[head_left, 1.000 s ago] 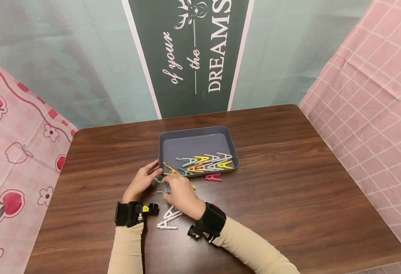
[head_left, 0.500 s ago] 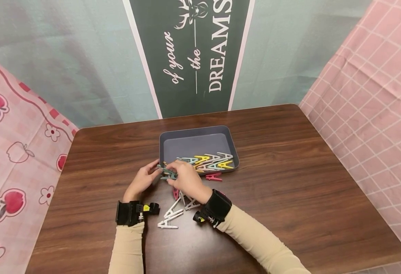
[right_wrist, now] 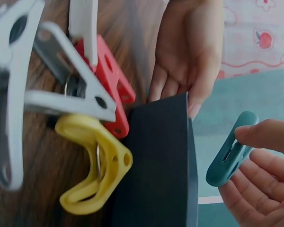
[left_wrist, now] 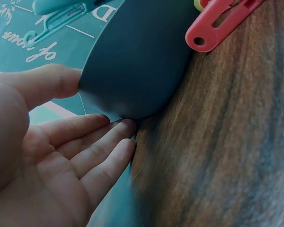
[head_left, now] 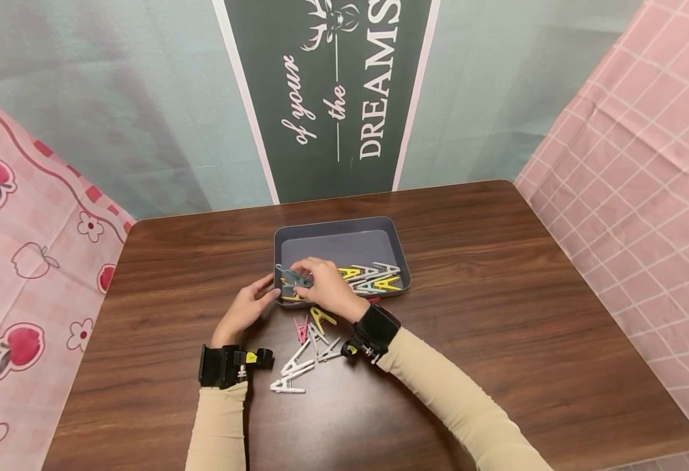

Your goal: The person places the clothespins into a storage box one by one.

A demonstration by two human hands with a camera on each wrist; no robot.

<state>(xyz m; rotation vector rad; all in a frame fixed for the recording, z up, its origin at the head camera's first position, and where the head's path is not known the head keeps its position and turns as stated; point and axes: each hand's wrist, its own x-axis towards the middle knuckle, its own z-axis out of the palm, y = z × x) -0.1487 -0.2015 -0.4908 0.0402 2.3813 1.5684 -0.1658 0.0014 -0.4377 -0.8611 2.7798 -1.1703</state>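
Note:
My right hand (head_left: 331, 291) pinches a teal clothespin (head_left: 293, 277) between thumb and fingers, over the left end of a grey tray (head_left: 344, 243). In the right wrist view the clothespin (right_wrist: 227, 153) is up above the tray's wall (right_wrist: 156, 161). My left hand (head_left: 244, 315) stays at the tray's front left corner. Its thumb touches the rim and its extended fingers meet the lower outside wall (left_wrist: 128, 71). Several clothespins, among them a yellow one (head_left: 387, 283), lie in the tray's front part; my right hand hides some of them.
In front of the tray, loose clothespins lie on the wooden table (head_left: 474, 314): yellow (head_left: 322, 320), pinkish red (head_left: 301, 330), grey (head_left: 329, 351) and white (head_left: 288, 386). Another red clothespin (head_left: 373, 300), partly hidden, lies against the tray's front. Curtains hang behind and at both sides.
My right hand has lifted the teal clothespin from the table and carried it up and forward over the tray. The yellow and red clothespins beneath are uncovered. My left hand has kept its place.

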